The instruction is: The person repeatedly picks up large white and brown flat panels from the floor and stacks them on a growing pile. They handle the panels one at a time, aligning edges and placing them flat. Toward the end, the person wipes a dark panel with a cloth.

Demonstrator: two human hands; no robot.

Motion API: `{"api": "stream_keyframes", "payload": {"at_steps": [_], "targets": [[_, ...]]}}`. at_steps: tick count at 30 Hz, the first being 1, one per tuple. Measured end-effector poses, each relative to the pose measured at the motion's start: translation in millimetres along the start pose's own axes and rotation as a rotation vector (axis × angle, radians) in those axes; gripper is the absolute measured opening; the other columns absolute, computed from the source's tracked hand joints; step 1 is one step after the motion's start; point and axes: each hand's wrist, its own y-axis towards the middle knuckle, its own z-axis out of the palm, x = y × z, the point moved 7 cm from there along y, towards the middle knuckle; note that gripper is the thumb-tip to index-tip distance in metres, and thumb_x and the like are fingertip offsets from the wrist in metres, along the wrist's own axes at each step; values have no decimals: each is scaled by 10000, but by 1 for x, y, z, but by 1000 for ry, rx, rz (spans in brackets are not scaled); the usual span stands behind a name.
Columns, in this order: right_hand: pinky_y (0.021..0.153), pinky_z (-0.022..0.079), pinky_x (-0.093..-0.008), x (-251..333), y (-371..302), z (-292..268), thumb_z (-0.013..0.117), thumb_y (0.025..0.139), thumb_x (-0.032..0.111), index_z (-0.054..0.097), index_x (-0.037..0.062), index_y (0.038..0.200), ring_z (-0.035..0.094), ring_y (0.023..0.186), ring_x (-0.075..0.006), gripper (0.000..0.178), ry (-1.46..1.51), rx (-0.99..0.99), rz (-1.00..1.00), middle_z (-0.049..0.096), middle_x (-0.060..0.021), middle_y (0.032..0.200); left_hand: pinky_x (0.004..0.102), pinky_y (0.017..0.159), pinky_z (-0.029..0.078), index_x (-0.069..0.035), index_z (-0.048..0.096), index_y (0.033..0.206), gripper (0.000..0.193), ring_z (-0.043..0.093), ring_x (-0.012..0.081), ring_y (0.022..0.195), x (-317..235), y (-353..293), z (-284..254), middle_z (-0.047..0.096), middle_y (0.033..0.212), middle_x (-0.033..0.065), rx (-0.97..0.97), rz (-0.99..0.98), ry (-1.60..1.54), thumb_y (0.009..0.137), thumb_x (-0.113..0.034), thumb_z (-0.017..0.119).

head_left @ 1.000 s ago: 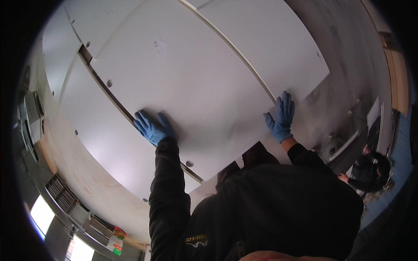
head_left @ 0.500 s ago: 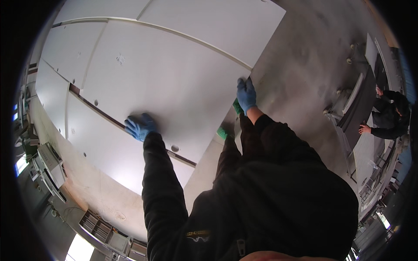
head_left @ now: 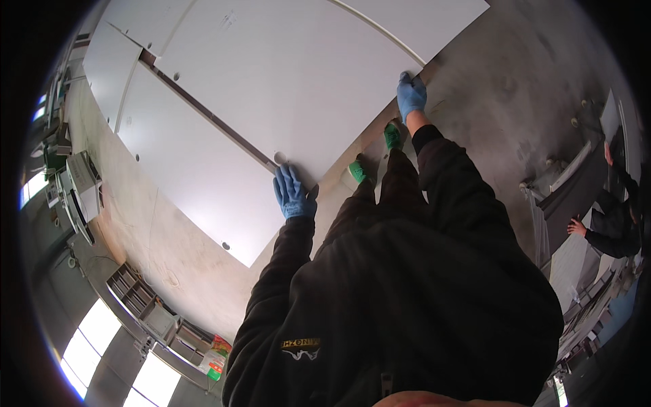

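A large white panel [head_left: 291,74] lies flat in front of me, among several similar ones. My left hand [head_left: 294,195], in a blue glove, rests with fingers stretched out at the panel's near corner, beside a round hole [head_left: 280,157]. Below that edge, a dark gap [head_left: 210,115] separates it from another white panel [head_left: 196,169]. My right hand [head_left: 411,96], also blue-gloved, closes on the large panel's right edge near its far corner; its fingertips are partly hidden there. A pale strip [head_left: 380,28] runs along the panel's far side.
My green shoes [head_left: 393,136] stand on the grey floor [head_left: 502,88] close to the panel's right edge. At the far right, a co-worker [head_left: 614,217] bends over a dark sheet [head_left: 576,180]. Shelving [head_left: 129,288] and equipment [head_left: 83,183] line the left side.
My left hand has slid along the panel's edge to its near corner. My right hand keeps to the right edge. The whole view has shifted, with the panels now higher up.
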Motion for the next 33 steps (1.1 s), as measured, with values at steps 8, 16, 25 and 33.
{"api": "stream_keyframes", "payload": {"at_steps": [8, 16, 25, 33], "targets": [[978, 500, -477, -18, -6, -9, 494, 981, 615, 674, 0, 1168, 627, 1168, -447, 667, -25, 283, 67, 680, -264, 1223, 549, 1217, 232, -16, 305, 1549, 996, 228, 450, 1524, 14, -32, -4, 287, 1628, 256, -80, -15, -82, 765, -329, 832], [937, 512, -454, -136, -92, -51, 496, 994, 591, 727, -10, 1112, 665, 1116, -420, 654, -285, 520, 2, 720, -248, 1121, 533, 1244, 177, -21, 232, 1590, 1011, 162, 413, 1558, 81, -138, -9, 235, 1670, 206, -71, -344, 56, 820, -329, 811], [908, 526, -467, -69, -195, -44, 558, 982, 480, 707, 44, 1102, 652, 1057, -441, 477, -547, 997, -425, 696, -261, 1094, 528, 1256, 167, -9, 265, 1585, 878, 193, 441, 1545, 92, -142, 6, 272, 1652, 231, -144, -460, 30, 884, -275, 722], [1113, 399, -508, 133, -357, -22, 662, 857, 296, 612, 16, 1267, 510, 1347, -387, 498, -270, 1160, -1753, 553, -206, 1442, 498, 1205, 288, 52, 435, 1497, 713, 364, 428, 1468, 136, -276, 4, 400, 1570, 284, -911, -1396, -36, 894, -260, 654]]}}
